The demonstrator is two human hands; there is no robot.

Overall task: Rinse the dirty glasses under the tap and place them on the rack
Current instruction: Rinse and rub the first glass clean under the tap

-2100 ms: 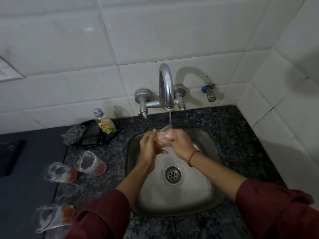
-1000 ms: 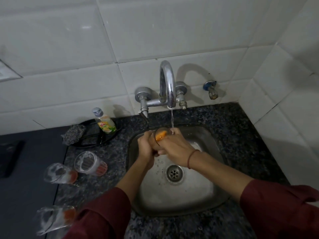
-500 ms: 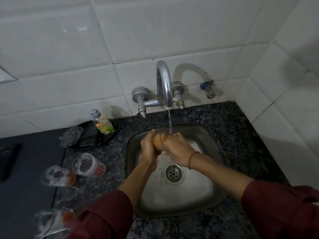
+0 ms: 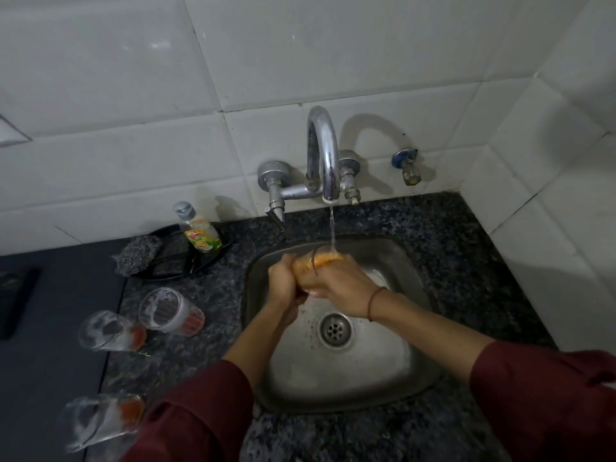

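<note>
Left hand (image 4: pixel 283 282) and right hand (image 4: pixel 345 285) are both curling round one glass (image 4: pixel 316 260) in the stream from the tap (image 4: pixel 325 155), near the 12 o'clock rim of the sink (image 4: pixel 373 371). Three soapy glasses (image 4: pixel 111 331) are sitting at 9 o'clock, along the edge of the counter (image 4: pixel 466 261). Bare basin is showing toward 6.

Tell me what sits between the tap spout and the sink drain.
Head view: water stream, then the glass gripped by left hand and right hand; bare sink floor before the drain.
</note>
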